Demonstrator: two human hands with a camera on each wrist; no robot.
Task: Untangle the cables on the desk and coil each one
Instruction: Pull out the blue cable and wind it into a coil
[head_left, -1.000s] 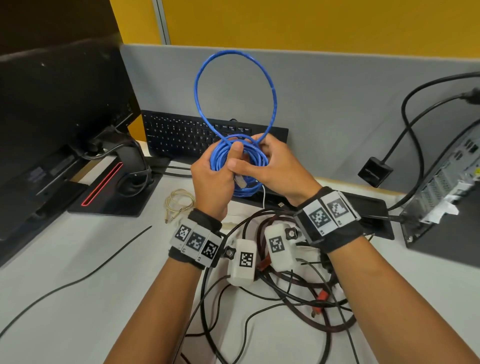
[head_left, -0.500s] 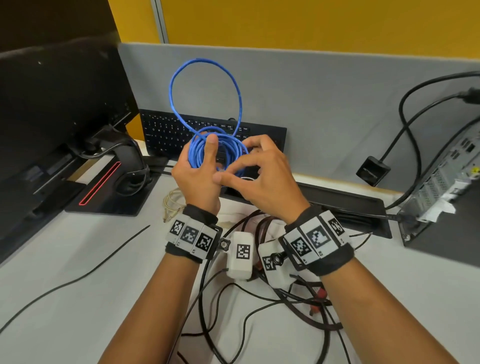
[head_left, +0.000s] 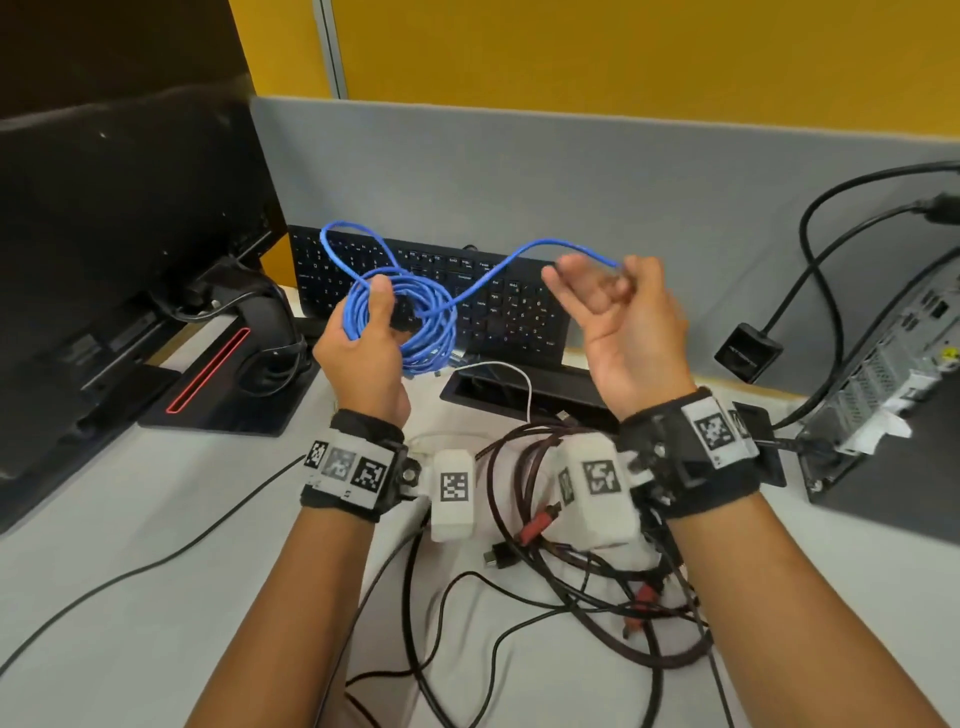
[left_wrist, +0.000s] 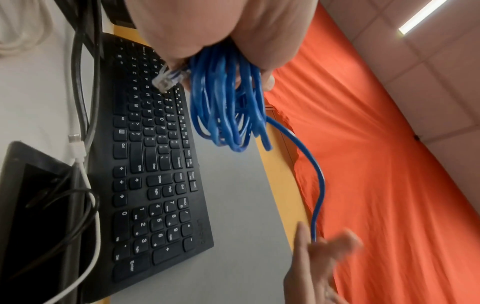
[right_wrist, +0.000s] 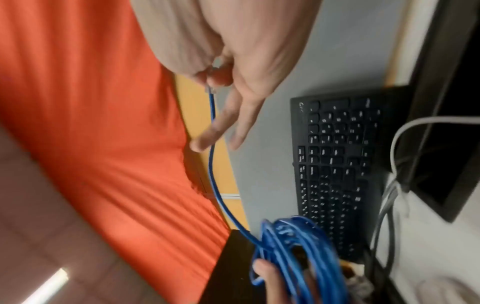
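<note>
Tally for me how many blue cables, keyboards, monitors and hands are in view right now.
blue cable: 1
keyboard: 1
monitor: 1
hands: 2, left hand and right hand
Total: 5

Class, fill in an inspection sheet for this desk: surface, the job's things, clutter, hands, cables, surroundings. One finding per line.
Surface: pale desk, partly covered by cables.
Job's things: blue cable, mostly coiled, one end drawn out to the right.
Clutter: black keyboard leaning on the partition; monitor stand.
Hands: left hand grips the blue coil; right hand pinches the free end, other fingers loose.
Cables: dark tangle with red plugs, still uncoiled; white cable; thin black lead.
Surroundings: grey partition, yellow wall, computer case at right.
</note>
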